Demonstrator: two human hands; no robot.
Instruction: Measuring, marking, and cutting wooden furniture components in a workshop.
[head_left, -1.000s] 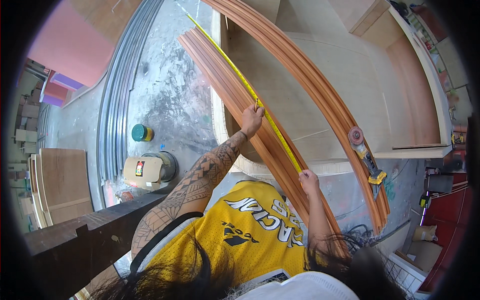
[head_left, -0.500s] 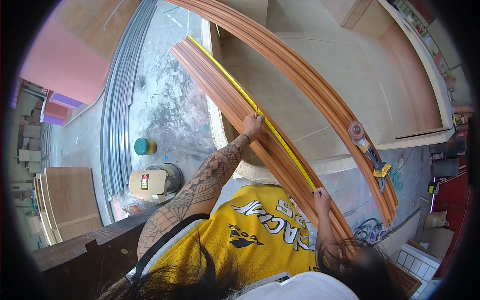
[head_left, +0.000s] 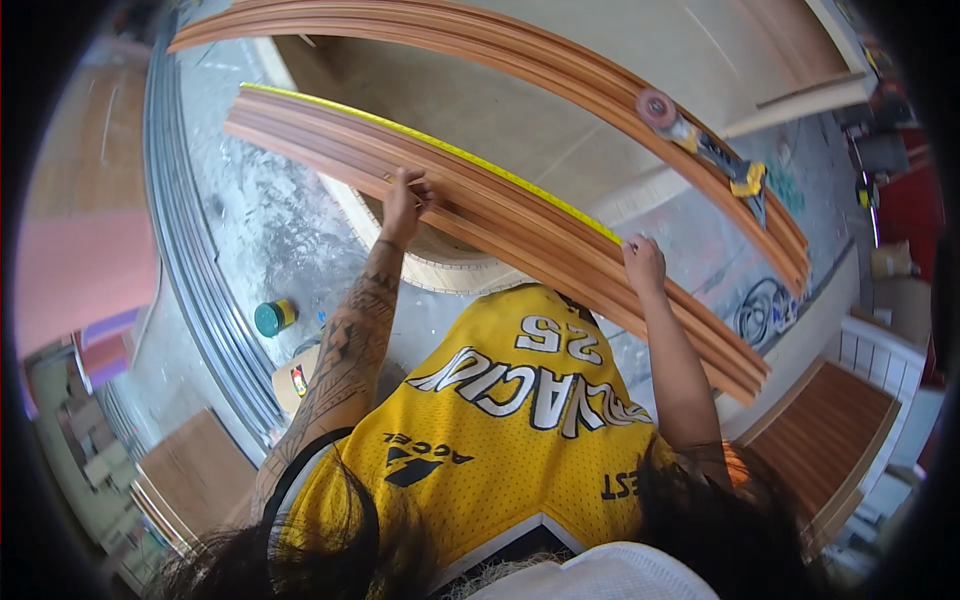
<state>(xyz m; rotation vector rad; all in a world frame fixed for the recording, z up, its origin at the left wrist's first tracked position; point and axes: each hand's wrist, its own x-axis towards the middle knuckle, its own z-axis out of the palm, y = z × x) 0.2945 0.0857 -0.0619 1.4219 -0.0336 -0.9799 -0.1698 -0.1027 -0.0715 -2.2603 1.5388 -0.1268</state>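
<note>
A bundle of long reddish-brown wooden mouldings (head_left: 470, 215) slants across in front of me. Along its far edge lies a yellow measuring tape (head_left: 480, 165), stretched from the left end of the bundle to my right hand (head_left: 643, 262). That hand is closed, its fingers pinching the tape's near end; no tape case shows. My left hand (head_left: 405, 205) is over the near side of the mouldings, fingers closed on a thin, light stick that looks like a pencil (head_left: 425, 207), partly hidden by the fingers.
Beyond is a second stack of mouldings (head_left: 540, 60), with a cordless angle grinder (head_left: 705, 145) on it. A curved plywood frame (head_left: 450, 278) sits under the bundle. Grey metal channels (head_left: 190, 230), a green-lidded jar (head_left: 272, 317) and coiled cable (head_left: 762, 310) are on the floor.
My left hand has drawn back from the tape to the near side of the mouldings, toward their left end. My right hand still pinches the tape. The whole view has turned.
</note>
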